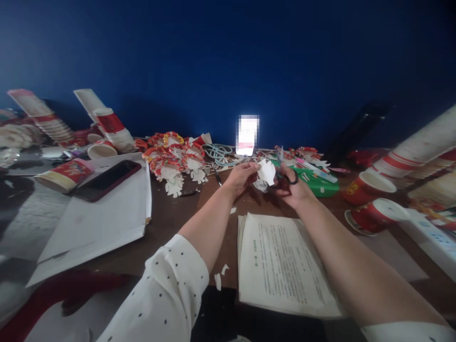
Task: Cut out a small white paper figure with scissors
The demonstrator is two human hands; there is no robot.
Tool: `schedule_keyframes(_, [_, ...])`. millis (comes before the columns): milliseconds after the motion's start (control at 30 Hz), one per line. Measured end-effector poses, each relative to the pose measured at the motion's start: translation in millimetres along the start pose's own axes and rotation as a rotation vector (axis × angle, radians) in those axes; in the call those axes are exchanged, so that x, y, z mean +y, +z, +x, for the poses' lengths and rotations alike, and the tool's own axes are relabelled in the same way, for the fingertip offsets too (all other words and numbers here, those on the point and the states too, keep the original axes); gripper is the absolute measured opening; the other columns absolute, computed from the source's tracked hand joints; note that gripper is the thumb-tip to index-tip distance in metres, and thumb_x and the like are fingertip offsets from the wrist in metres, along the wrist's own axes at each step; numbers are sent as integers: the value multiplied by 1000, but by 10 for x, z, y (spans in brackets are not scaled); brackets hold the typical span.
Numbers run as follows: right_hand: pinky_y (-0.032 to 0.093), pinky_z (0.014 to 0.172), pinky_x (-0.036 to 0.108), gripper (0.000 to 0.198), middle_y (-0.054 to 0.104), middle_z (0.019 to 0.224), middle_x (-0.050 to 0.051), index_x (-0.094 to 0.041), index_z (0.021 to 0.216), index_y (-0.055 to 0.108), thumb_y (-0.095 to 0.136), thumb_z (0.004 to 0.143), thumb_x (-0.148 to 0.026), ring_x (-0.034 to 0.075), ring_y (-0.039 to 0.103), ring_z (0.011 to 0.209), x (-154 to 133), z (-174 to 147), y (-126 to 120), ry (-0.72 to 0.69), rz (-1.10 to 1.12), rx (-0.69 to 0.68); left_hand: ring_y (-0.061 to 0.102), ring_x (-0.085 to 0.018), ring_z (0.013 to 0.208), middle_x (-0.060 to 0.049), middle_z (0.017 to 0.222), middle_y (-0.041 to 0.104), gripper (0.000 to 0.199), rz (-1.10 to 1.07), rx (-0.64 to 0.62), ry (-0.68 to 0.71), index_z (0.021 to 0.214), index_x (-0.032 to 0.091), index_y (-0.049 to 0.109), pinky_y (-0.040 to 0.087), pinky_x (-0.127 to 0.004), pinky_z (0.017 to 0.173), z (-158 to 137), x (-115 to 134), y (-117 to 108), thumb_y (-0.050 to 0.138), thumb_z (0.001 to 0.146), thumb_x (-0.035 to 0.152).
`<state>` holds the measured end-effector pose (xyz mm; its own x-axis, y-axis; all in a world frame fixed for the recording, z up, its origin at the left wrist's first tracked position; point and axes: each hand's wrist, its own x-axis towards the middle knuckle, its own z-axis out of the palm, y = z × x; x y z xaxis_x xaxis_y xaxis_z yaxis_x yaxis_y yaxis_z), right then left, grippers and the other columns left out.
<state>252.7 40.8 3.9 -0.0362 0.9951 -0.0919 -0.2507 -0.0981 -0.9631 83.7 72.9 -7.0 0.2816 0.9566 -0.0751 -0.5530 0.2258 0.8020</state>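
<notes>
My left hand (243, 176) pinches the edge of a small white paper cutout (266, 172) with a jagged outline, held up over the table. On the other side, my right hand (292, 190) is closed round the dark handles of a pair of scissors (292, 177). Their blades point up and away, close beside the paper; whether they touch it I cannot tell. Just below the cutout is another white paper piece (261, 185). Beneath my forearms lies a printed booklet (285, 261), and small paper scraps (218, 281) are scattered left of it.
A lit phone (247, 135) stands against the blue wall. Red paper crafts (174, 154) with white cut shapes are piled left of centre. Paper cups (110, 126) stand at left, more red cups (374, 213) at right. A dark phone (109, 179) lies on white sheets (103, 232).
</notes>
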Motion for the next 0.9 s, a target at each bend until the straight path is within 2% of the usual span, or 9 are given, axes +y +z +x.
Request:
schedule_keyframes(100, [13,36,18,45,59,59,1,-20,67,60,89,57,-52,10,45,48,-2,-36,-40,18,-184,1,52,-5,60,3,68,59,28,5,8,8,76,14,62,44,-21,63,1,24,-8,89,71,24])
schedule_keyframes(233, [19,39,19,37,63,60,2,-18,66,67,89,60,-48,11,50,52,37,-94,-52,43,-410,-122,50,-5,56,4,63,57,27,24,34,0,75,14,62,43,-20,60,13,41,-13,88,72,23])
schedule_keyframes(400, [29,44,21,39,65,63,2,-18,68,69,84,69,-53,11,52,54,23,-141,-37,39,-476,-163,51,-5,54,4,60,57,27,73,65,21,73,14,61,39,-20,56,41,44,-27,87,73,23])
schedule_keyframes(633, [35,49,24,38,67,65,2,-19,72,73,85,69,-55,14,56,58,27,-109,-93,6,-549,-179,50,-6,51,3,57,57,21,118,91,6,71,15,61,39,-21,55,47,51,-33,79,80,17])
schedule_keyframes(767, [40,56,28,40,65,59,1,-19,63,71,86,67,-56,14,54,55,5,-107,-63,-82,-642,-172,48,-5,50,4,56,55,24,142,93,21,68,14,61,37,-21,54,56,44,-31,83,77,18])
schedule_keyframes(900, [38,55,29,41,65,57,1,-20,63,72,85,67,-59,15,52,53,5,-93,-48,-152,-712,-153,49,-5,51,3,58,57,24,155,102,20,68,14,61,39,-21,57,65,35,-27,83,77,17])
